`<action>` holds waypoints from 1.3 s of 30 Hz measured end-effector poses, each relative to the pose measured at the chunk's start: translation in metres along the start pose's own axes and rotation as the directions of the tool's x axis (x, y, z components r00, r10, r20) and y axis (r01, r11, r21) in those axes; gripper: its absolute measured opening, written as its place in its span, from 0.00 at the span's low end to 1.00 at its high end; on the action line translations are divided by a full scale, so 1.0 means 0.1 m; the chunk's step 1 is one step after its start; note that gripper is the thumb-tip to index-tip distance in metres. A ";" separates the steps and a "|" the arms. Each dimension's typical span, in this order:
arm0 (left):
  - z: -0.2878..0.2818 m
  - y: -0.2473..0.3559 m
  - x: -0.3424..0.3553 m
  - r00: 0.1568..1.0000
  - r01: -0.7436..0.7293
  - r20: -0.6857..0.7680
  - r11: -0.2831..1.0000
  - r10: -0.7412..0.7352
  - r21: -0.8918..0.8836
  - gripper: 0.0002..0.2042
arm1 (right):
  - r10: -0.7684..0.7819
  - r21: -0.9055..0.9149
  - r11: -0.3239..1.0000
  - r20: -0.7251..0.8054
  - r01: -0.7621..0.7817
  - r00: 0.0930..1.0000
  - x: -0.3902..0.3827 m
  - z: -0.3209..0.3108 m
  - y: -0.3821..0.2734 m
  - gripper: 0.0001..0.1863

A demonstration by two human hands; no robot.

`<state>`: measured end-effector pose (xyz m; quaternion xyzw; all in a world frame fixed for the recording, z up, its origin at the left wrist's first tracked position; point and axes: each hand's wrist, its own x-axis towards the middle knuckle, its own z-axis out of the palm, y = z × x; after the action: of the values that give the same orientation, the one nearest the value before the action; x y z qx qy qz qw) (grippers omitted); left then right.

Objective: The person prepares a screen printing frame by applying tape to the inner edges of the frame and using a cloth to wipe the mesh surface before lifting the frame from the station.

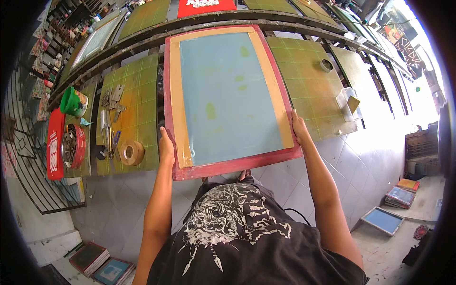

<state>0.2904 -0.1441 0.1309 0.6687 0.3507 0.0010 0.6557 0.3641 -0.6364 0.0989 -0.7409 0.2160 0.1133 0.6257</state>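
Shirt (254,228), black with white print: one, nearest my view. Left grip (166,149): closed on the left edge of the framed screen (228,104), thumb uppermost, fingers hidden from me. Right grip (299,128): closed on the right edge, toward the near end. Framed screen: red border, tan strips, blue mesh with greenish patches; held between both grips, far part over the table (140,85); contact there I cannot tell. Table, left: tan tape roll (138,153), metal pieces (114,97), green bucket (70,100). Table, right: clear container (341,100). Farthest: red printed piece (228,5).
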 end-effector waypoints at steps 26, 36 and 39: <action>0.09 -0.12 0.49 0.995 -0.102 -0.015 0.993 0.103 0.064 0.40 | 0.020 -0.317 0.944 -0.216 -0.089 0.976 0.21 0.14 -0.13 0.35; -0.28 -0.15 0.41 0.929 -0.341 0.001 0.852 0.371 0.397 0.34 | -0.478 -0.575 0.809 -0.764 -0.122 0.434 0.21 -2.32 -0.79 0.39; -0.25 -0.02 -0.04 0.943 -0.303 -0.038 0.901 0.330 0.312 0.29 | -0.330 -0.551 0.782 -0.762 -0.291 0.557 0.46 -2.96 -0.67 0.48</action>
<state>0.2751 -0.1239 0.1346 0.8083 0.2624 0.0837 0.5204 0.4049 -0.9252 0.1940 -0.8686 0.4250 -0.1922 0.1672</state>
